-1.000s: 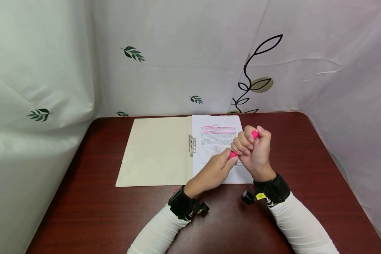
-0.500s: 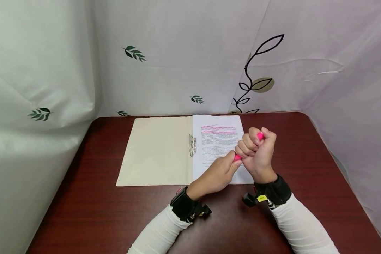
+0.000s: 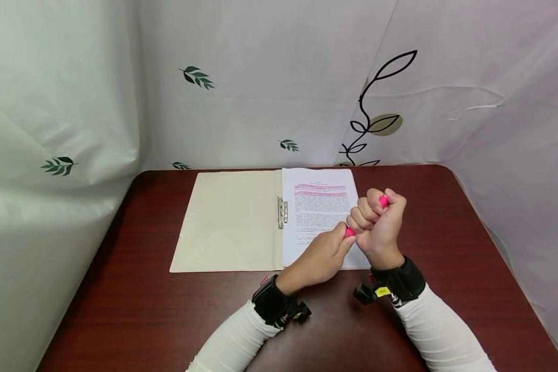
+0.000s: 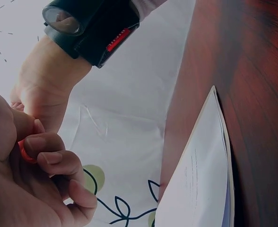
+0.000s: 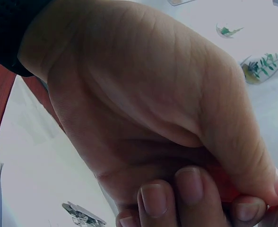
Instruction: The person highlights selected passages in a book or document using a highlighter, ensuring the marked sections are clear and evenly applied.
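Both hands meet over the right side of an open folder [image 3: 230, 222] and hold a pink highlighter [image 3: 383, 201], mostly hidden by fingers. My right hand [image 3: 376, 227] is curled round it, one pink end showing between thumb and forefinger. My left hand [image 3: 318, 256] pinches the other pink end below with thumb and fingers. In the left wrist view a bit of the pink highlighter [image 4: 26, 153] shows among curled fingers. Printed paper [image 3: 318, 206] lies on the folder's right half, with several pink lines across its upper text.
A metal clip [image 3: 282, 212] sits at the folder's spine. The folder lies on a dark red-brown wooden table [image 3: 135, 310]. Pale curtain-like cloth [image 3: 260, 77] with leaf prints hangs behind and at both sides. Black camera straps [image 3: 269, 299] wrap both wrists.
Both hands have shifted slightly right and toward the body together with the highlighter, mostly in the first half second. The grip looks the same. Folder and paper have stayed in place.
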Tool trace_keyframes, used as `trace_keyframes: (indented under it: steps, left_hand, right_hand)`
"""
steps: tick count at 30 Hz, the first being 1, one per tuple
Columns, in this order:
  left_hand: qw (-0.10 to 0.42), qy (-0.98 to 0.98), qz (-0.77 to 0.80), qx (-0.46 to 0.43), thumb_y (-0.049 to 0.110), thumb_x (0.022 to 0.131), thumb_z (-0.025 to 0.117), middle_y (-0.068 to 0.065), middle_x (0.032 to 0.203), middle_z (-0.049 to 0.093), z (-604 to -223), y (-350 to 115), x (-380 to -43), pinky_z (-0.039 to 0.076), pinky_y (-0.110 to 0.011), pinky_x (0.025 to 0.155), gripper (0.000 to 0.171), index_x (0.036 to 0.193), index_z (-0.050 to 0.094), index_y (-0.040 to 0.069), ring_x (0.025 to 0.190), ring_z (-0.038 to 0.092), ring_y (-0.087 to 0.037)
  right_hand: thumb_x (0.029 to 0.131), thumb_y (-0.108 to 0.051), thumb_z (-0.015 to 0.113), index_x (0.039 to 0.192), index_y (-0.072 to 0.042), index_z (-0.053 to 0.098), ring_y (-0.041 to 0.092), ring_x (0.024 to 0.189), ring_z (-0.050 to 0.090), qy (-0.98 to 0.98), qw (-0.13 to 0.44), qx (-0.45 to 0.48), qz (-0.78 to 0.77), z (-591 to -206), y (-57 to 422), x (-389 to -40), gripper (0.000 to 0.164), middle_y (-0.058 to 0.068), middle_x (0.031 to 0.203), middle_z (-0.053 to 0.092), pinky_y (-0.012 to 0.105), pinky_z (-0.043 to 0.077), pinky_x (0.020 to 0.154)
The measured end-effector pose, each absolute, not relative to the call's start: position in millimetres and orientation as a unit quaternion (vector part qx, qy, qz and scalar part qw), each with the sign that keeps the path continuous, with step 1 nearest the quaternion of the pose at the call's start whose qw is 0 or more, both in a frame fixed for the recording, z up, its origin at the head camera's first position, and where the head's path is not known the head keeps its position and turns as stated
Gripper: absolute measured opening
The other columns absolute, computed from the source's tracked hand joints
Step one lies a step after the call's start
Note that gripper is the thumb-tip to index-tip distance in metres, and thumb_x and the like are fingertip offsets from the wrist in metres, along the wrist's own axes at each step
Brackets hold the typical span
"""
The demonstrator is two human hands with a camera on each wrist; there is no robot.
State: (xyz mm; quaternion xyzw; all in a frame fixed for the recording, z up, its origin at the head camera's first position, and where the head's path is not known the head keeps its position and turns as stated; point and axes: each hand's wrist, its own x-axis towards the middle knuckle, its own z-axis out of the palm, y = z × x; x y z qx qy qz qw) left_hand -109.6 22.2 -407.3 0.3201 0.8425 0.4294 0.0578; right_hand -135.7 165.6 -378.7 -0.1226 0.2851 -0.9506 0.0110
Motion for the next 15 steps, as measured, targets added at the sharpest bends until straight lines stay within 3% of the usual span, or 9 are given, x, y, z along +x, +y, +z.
trace_keyframes:
  steps: [15]
  left_hand:
    - [0.065,0.84,0.432,0.32,0.026,0.113,0.04,0.004,0.071,0.036,-404.7,23.0,-105.6,0.03,-0.017,0.058,0.023,0.104,0.049,0.007,0.063,0.037,-0.009]
  right_hand:
    - [0.103,-0.03,0.031,0.06,-0.016,0.028,0.008,0.041,0.015,0.273,0.029,-0.127,-0.953,-373.3,165.3,-131.8,0.045,-0.005,0.05,0.02,0.023,0.007,0.041]
